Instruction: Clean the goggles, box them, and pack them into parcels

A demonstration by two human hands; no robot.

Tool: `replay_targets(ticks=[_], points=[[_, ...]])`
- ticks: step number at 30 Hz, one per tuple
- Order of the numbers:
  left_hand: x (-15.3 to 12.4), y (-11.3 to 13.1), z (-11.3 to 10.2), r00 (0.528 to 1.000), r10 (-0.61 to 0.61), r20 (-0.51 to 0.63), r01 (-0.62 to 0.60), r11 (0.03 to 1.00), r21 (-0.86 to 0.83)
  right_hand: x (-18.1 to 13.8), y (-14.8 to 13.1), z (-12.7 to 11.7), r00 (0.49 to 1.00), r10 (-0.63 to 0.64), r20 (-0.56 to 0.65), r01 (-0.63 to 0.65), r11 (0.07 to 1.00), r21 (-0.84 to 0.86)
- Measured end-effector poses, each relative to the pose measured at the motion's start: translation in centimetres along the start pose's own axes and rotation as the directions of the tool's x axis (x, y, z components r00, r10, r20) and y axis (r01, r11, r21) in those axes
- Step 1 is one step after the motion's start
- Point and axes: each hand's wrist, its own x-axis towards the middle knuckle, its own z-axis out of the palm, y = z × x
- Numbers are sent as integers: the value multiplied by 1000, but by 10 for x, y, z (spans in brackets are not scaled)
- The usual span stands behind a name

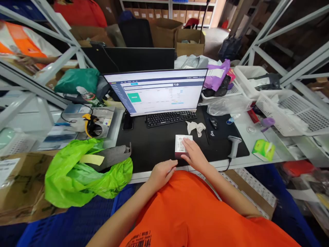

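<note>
Presumably light and stiff, labelled carton before keyboard suits side-holding. Right hand atop, grip indeterminable; left hand unclenched.

Head-worn view: forward and down, near desk.

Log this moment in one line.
right hand: on labelled box | left hand: near box, at front edge of mat | scanner: on mat, right of box | monitor: lit

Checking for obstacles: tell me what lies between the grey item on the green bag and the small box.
Between grey item and small box: bare black mat, seen in the head view.
</note>
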Motion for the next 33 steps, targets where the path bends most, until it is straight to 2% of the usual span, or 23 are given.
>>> replay_targets(ticks=[2,5,9,12,15,18,21,24,27,30,33], points=[[11,1,-2,998,-65,10,65,997,53,2,1,-1,998,53,-35,-53,999,2],[35,-1,3,988,-98,120,76,982,172,-3,3,-6,988,124,-89,-124,992,10],[71,-9,19,964,-144,224,61,939,340,-25,6,-13,960,244,-135,-240,970,40],[90,-22,28,930,-211,302,82,918,389,-48,8,-14,933,323,-155,-316,946,68],[98,-35,31,885,-232,404,60,917,395,-72,13,-11,903,399,-160,-389,917,94],[100,-41,27,860,-241,450,34,907,421,-92,20,-4,866,477,-151,-462,878,122],[104,-41,18,823,-243,513,-17,893,449,-102,22,0,830,541,-134,-526,840,134],[112,-38,11,783,-234,577,-101,867,489,-104,18,-2,817,572,-72,-561,817,133],[120,-37,18,799,-226,557,-166,808,565,-104,15,-8,823,568,-3,-563,815,137],[130,-35,34,820,-210,532,-183,785,591,-109,18,-12,821,571,14,-568,813,129],[142,-29,47,793,-183,582,-227,797,560,-122,21,-15,805,592,20,-590,798,121]])
